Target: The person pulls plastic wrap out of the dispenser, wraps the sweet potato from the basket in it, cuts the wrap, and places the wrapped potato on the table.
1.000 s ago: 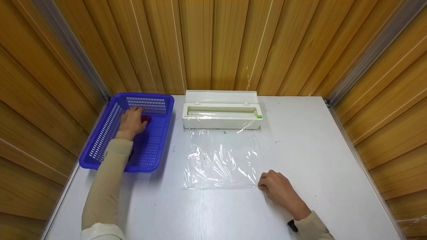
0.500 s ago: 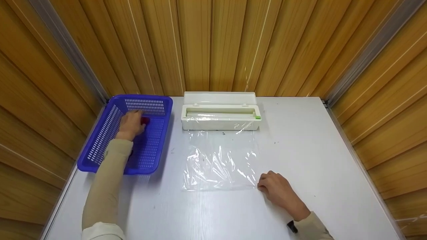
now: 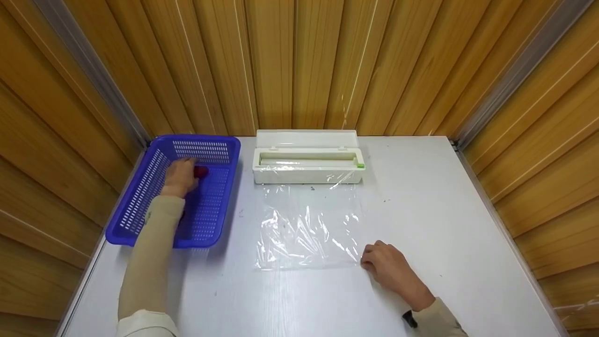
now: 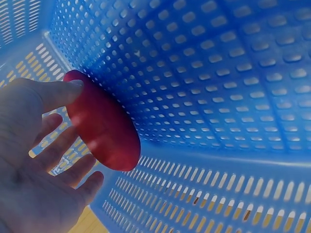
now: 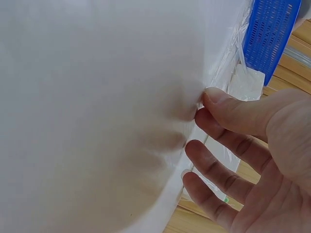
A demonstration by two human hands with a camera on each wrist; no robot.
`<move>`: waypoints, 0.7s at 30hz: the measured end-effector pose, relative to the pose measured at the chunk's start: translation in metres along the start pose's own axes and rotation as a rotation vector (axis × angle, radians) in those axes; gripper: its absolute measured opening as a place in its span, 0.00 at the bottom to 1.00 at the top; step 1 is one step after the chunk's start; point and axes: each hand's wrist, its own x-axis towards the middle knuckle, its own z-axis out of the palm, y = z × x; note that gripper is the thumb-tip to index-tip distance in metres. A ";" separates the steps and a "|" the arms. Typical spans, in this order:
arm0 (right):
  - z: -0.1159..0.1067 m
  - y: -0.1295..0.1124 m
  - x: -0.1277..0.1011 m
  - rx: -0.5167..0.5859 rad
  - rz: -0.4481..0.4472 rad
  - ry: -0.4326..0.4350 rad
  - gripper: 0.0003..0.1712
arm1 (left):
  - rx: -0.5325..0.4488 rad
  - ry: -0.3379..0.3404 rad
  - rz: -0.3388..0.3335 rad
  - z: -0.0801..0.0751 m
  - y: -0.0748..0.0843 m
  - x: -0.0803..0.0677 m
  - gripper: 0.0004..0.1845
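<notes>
A: Start at your left. Your left hand (image 3: pixel 180 177) is inside the blue basket (image 3: pixel 140 206), which sits at the left edge of the bench (image 3: pixel 444 210). What is it on?

B: A red disc (image 4: pixel 101 121), standing on edge against the basket wall. Your thumb lies along its upper rim and your fingers (image 4: pixel 63 155) curl loosely behind it, so you grip it lightly, not tightly. It looks stiff, smooth and light, so I judge it could slip; hold it by opposite edges rather than by the flat faces.

A: And in the middle?

B: A sheet of cling film (image 3: pixel 309 224) lies flat on the bench, pulled out from the white dispenser box (image 3: pixel 309 166), whose lid stands open at the back. The film appears joined to the roll. It is thin, soft and clingy; I expect it to wrinkle and stick to itself, so take it by a corner or edge and keep it taut.

A: My right hand?

B: Your right hand (image 3: pixel 390 269) rests at the film's near right corner. In the wrist view your thumb and forefinger (image 5: pixel 228 138) close narrowly on the film's edge (image 5: pixel 199 136), while the other fingers stay relaxed, tips against the bench.
</notes>
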 end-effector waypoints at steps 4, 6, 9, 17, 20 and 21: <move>0.000 0.000 0.000 -0.008 -0.002 0.005 0.08 | 0.009 -0.035 -0.020 0.002 -0.002 0.002 0.24; 0.000 0.000 0.001 -0.004 0.002 0.004 0.08 | 0.005 -0.053 -0.031 0.003 -0.003 0.003 0.24; 0.000 0.000 0.001 0.006 0.011 -0.003 0.08 | -0.007 -0.065 -0.039 0.004 -0.004 0.002 0.25; -0.001 -0.001 0.002 0.013 0.020 -0.016 0.08 | 0.010 -0.039 -0.021 0.005 -0.006 0.001 0.20; -0.002 -0.001 0.001 0.012 0.009 -0.002 0.08 | 0.030 -0.049 -0.027 0.006 -0.006 0.002 0.19; -0.002 -0.001 0.001 0.012 0.002 0.004 0.08 | 0.033 -0.054 -0.032 0.006 -0.006 0.003 0.19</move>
